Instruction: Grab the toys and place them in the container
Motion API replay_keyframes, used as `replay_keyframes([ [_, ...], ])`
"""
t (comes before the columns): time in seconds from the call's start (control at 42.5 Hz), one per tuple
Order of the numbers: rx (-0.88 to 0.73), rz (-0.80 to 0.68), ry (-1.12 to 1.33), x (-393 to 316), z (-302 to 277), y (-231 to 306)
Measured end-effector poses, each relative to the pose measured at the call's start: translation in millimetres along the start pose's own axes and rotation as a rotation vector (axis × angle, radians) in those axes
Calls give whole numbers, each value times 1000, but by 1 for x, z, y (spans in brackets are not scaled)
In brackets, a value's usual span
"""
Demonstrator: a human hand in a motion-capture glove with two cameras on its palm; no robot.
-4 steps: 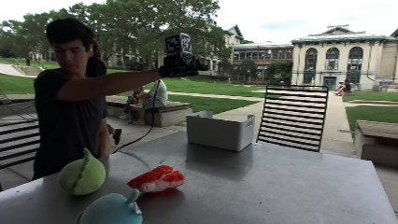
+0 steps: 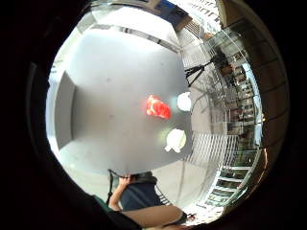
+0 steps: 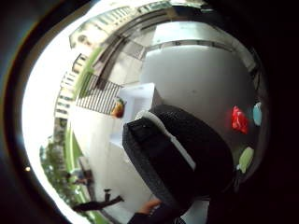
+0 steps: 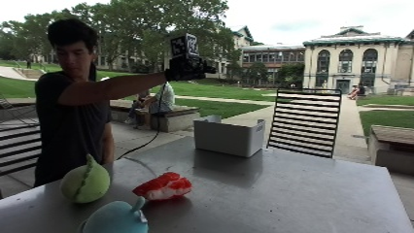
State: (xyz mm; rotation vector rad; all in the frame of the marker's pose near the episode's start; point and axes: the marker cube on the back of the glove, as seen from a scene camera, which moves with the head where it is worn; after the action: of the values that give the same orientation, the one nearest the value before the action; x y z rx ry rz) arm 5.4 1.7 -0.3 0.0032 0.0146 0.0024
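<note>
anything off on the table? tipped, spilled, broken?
Nothing stands out. The container sits upright, and the green, red and blue toys lie apart on the table. Right hand is raised above it.

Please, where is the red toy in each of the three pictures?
Outside view: red toy lies on the table, between green and blue toys.
Little finger side palm view: red toy mid-table.
Thumb side palm view: red toy beside the glove.
Shared landmark: white container.
</note>
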Motion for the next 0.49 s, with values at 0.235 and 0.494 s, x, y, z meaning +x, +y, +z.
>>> replay_keyframes([
  [0.235, 23, 4, 17, 23, 5, -3],
  [0.494, 58, -10, 49, 64, -18, 21],
])
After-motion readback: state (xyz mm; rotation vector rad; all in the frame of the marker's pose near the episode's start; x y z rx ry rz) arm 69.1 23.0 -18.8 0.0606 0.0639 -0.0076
